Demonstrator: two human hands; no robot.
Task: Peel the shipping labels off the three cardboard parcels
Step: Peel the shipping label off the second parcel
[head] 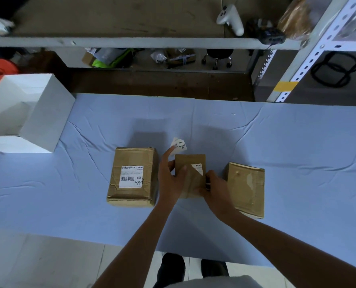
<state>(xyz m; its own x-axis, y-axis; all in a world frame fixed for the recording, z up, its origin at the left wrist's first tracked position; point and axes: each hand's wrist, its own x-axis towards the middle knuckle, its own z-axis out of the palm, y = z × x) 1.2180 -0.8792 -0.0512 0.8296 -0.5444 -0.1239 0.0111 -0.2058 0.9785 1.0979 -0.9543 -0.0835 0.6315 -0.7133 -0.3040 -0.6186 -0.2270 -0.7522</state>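
head view: label (179,144) in left hand (168,173), right hand (217,192) round sealed middle parcel (189,161)

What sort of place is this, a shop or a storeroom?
Likely a stockroom or packing area: perforated metal shelving, a labelled cardboard parcel on a cloth-covered table, and more packages on the floor behind.

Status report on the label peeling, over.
Left hand pinches torn label piece; right hand grips middle parcel. Label scrap stuck on it. Left parcel untouched.
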